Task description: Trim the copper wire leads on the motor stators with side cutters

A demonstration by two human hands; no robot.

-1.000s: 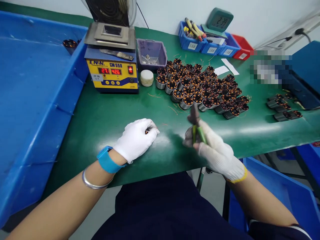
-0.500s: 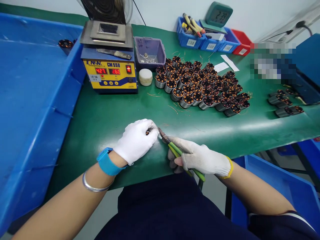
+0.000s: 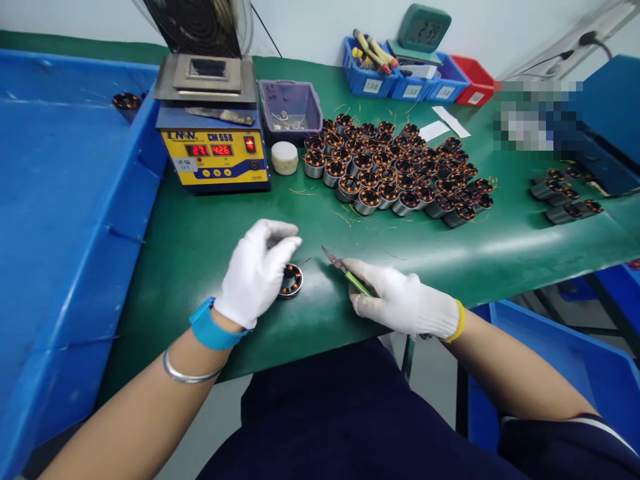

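Note:
My left hand, in a white glove, is raised over the green table with thumb and forefinger apart. Beside it, partly behind the palm, a round metal part with copper windings stands on the table. A thin piece of wire lies just right of that part. My gloved right hand is closed around green-handled cutters, whose dark tips point up and left, away from the part. Whether the lower fingers of my left hand touch the part is hidden.
Many similar wound parts stand grouped on the green table. Behind them are blue bins and a red bin. A yellow-fronted machine, a purple box and a white round block stand at the back left.
My left hand has opened and moved up and left, uncovering the round part. The cutters have come away from my left fingers, and my right hand has closed further around their handles.

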